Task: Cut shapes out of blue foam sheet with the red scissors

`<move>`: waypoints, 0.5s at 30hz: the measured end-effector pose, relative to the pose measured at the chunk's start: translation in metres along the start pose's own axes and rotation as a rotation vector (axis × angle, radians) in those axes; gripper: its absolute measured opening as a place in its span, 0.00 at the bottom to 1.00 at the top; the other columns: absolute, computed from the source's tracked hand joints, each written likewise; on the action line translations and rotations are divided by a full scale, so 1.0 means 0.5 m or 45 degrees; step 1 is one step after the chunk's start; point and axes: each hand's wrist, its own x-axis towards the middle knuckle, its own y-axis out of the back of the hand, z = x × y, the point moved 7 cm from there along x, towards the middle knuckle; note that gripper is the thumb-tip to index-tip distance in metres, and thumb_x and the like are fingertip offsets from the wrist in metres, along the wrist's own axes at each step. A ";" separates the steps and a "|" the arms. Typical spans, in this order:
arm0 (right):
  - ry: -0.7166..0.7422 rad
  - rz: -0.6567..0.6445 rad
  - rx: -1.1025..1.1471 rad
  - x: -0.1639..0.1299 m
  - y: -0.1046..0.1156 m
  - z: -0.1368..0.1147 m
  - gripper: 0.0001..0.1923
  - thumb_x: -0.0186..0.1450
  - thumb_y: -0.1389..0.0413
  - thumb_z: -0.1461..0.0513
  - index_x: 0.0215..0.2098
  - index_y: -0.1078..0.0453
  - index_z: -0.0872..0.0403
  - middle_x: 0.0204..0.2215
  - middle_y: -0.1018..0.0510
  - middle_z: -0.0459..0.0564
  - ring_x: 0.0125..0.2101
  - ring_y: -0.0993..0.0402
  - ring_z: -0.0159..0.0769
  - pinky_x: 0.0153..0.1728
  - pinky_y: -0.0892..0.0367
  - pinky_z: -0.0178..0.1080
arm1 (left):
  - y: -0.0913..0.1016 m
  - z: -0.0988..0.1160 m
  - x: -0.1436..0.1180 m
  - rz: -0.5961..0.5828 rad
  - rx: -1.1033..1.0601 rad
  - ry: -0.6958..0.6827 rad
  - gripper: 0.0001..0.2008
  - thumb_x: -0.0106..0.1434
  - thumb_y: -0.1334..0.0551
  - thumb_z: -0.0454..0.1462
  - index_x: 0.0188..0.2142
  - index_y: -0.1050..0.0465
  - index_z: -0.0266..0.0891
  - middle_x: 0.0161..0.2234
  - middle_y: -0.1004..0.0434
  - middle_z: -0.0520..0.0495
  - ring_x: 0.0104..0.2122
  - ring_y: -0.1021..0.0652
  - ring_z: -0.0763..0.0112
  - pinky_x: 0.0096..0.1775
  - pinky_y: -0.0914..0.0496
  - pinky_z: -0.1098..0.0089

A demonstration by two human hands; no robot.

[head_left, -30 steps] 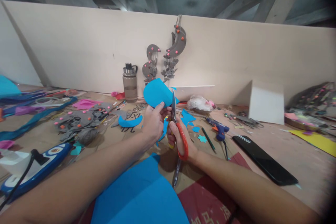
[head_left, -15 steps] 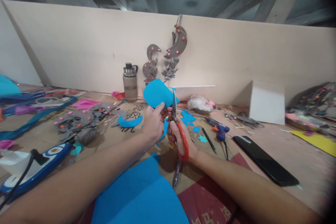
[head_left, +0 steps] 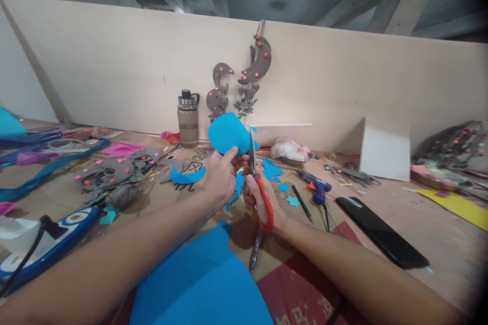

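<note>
Pinched in my left hand (head_left: 224, 175) is a rounded piece of blue felt or craft foam (head_left: 227, 134), held up above the table. My right hand (head_left: 263, 200) grips red-handled scissors (head_left: 266, 208), their blades pointing up along the right edge of the blue piece. Below my wrists lies a large blue sheet (head_left: 202, 279) with a curved cut edge. A blue crescent (head_left: 187, 176) rests left of my left hand. Blue offcuts (head_left: 271, 168) and a small light-blue flower (head_left: 293, 201) lie to the right of the scissors.
A glue gun (head_left: 318, 188), a dark green pencil (head_left: 302, 203) and a black phone (head_left: 381, 231) lie on the right. Grey felt pieces (head_left: 110, 175) and a blue-white power strip (head_left: 49, 249) are left. Behind stands a bottle (head_left: 188, 122); grey moon hangings (head_left: 259, 58) hang on the board.
Both hands keep nearly the same pose, with the scissors still at the blue piece's right edge. The whole view has shifted very slightly.
</note>
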 end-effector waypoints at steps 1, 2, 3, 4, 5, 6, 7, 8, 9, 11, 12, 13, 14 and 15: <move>-0.001 0.000 -0.006 0.000 0.000 -0.001 0.24 0.65 0.40 0.42 0.38 0.44 0.48 0.22 0.44 0.36 0.17 0.51 0.23 0.16 0.55 0.29 | -0.001 0.003 0.000 -0.002 0.004 -0.001 0.13 0.52 0.29 0.35 0.35 0.31 0.37 0.27 0.22 0.52 0.25 0.21 0.74 0.32 0.27 0.71; -0.001 -0.001 -0.016 0.000 0.000 -0.002 0.25 0.65 0.40 0.41 0.37 0.45 0.48 0.22 0.44 0.36 0.17 0.52 0.23 0.16 0.55 0.29 | -0.002 0.006 0.000 -0.006 0.007 -0.004 0.13 0.52 0.29 0.34 0.35 0.32 0.38 0.26 0.22 0.53 0.24 0.21 0.74 0.32 0.27 0.71; -0.001 -0.002 -0.027 -0.001 0.000 -0.003 0.25 0.65 0.40 0.41 0.37 0.45 0.48 0.22 0.44 0.36 0.17 0.52 0.23 0.16 0.55 0.29 | -0.003 0.009 0.000 -0.010 0.008 -0.008 0.13 0.53 0.29 0.34 0.34 0.32 0.38 0.26 0.22 0.53 0.24 0.22 0.74 0.31 0.27 0.72; -0.002 -0.003 -0.039 -0.001 0.000 -0.004 0.25 0.64 0.40 0.41 0.36 0.45 0.48 0.22 0.44 0.36 0.17 0.52 0.23 0.16 0.55 0.29 | -0.003 0.011 0.000 -0.012 0.011 -0.012 0.13 0.53 0.29 0.34 0.34 0.33 0.38 0.25 0.23 0.54 0.24 0.22 0.74 0.31 0.27 0.72; -0.002 -0.002 -0.048 -0.001 0.000 -0.005 0.26 0.64 0.40 0.41 0.36 0.45 0.48 0.22 0.44 0.35 0.17 0.52 0.23 0.16 0.55 0.29 | -0.003 0.013 0.000 -0.014 0.016 -0.013 0.13 0.53 0.30 0.34 0.34 0.33 0.39 0.25 0.23 0.54 0.24 0.22 0.74 0.31 0.27 0.72; -0.002 0.001 -0.054 -0.001 0.000 -0.006 0.26 0.64 0.40 0.40 0.36 0.45 0.48 0.22 0.44 0.35 0.17 0.52 0.23 0.16 0.55 0.29 | -0.003 0.014 0.000 -0.012 0.022 -0.014 0.13 0.53 0.30 0.34 0.34 0.33 0.39 0.25 0.23 0.54 0.24 0.21 0.74 0.32 0.27 0.72; -0.004 0.003 -0.059 -0.001 0.000 -0.006 0.26 0.64 0.40 0.40 0.36 0.45 0.48 0.22 0.44 0.35 0.17 0.52 0.23 0.16 0.55 0.29 | -0.002 0.015 0.001 -0.010 0.029 -0.017 0.12 0.54 0.30 0.34 0.34 0.33 0.38 0.26 0.23 0.54 0.24 0.21 0.74 0.32 0.27 0.71; -0.003 0.003 -0.063 -0.001 0.000 -0.007 0.26 0.64 0.40 0.40 0.36 0.45 0.48 0.22 0.44 0.35 0.16 0.52 0.23 0.16 0.55 0.29 | -0.001 0.016 0.001 -0.008 0.034 -0.021 0.12 0.54 0.30 0.34 0.34 0.32 0.38 0.26 0.22 0.54 0.24 0.21 0.74 0.32 0.26 0.71; -0.001 0.004 -0.066 -0.001 0.001 -0.007 0.26 0.63 0.40 0.40 0.37 0.44 0.48 0.22 0.44 0.35 0.16 0.51 0.23 0.16 0.54 0.29 | 0.000 0.016 0.001 -0.007 0.037 -0.026 0.12 0.54 0.30 0.35 0.34 0.32 0.38 0.26 0.23 0.54 0.24 0.21 0.75 0.32 0.26 0.71; 0.001 0.005 -0.069 -0.001 0.001 -0.006 0.27 0.63 0.40 0.39 0.36 0.44 0.49 0.22 0.44 0.35 0.17 0.50 0.23 0.16 0.53 0.29 | 0.001 0.017 0.002 -0.009 0.035 -0.038 0.12 0.54 0.30 0.35 0.34 0.32 0.38 0.26 0.23 0.54 0.24 0.22 0.75 0.32 0.27 0.72; 0.002 0.006 -0.069 -0.001 0.001 -0.006 0.27 0.63 0.40 0.39 0.37 0.44 0.49 0.22 0.44 0.35 0.16 0.50 0.23 0.16 0.53 0.29 | 0.001 0.016 0.002 -0.010 0.030 -0.041 0.12 0.54 0.30 0.35 0.34 0.32 0.38 0.26 0.23 0.54 0.24 0.22 0.75 0.31 0.27 0.72; 0.005 0.006 -0.068 -0.001 0.001 -0.006 0.26 0.63 0.40 0.39 0.37 0.44 0.49 0.22 0.43 0.35 0.16 0.50 0.23 0.15 0.53 0.29 | 0.001 0.015 0.002 -0.012 0.025 -0.038 0.13 0.54 0.30 0.35 0.34 0.32 0.38 0.26 0.23 0.54 0.24 0.21 0.75 0.32 0.27 0.72; 0.011 0.006 -0.065 -0.002 0.001 -0.006 0.26 0.64 0.40 0.40 0.37 0.44 0.49 0.22 0.43 0.35 0.16 0.51 0.23 0.15 0.53 0.29 | 0.000 0.013 0.001 -0.013 0.021 -0.031 0.13 0.53 0.30 0.35 0.34 0.32 0.38 0.26 0.23 0.54 0.24 0.21 0.74 0.32 0.27 0.71; 0.020 0.003 -0.063 -0.002 0.001 -0.007 0.25 0.65 0.40 0.40 0.38 0.43 0.48 0.22 0.43 0.35 0.16 0.51 0.23 0.15 0.52 0.29 | 0.000 0.011 0.001 -0.014 0.018 -0.024 0.13 0.53 0.30 0.35 0.35 0.32 0.38 0.27 0.23 0.54 0.25 0.21 0.74 0.32 0.27 0.71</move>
